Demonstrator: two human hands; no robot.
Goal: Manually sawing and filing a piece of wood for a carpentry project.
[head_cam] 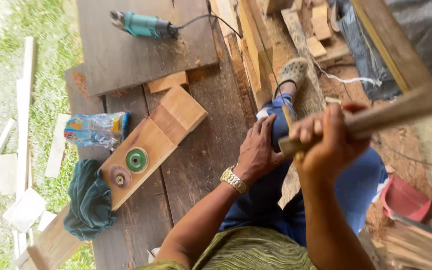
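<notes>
Here the dark plank platform serves as the landmark. At its left edge lie a crumpled plastic bag and a dark green cloth; just right of them a light wooden board carries a green disc and a brown disc. At the platform's far end rests a teal power tool. Off the platform's right edge, the left hand, wearing a wristwatch, lies flat with fingers spread on the blue-trousered knee. Just right of it, the right hand is closed around a long wooden stick, which slants up and rightward, its near end just beside the left hand.
</notes>
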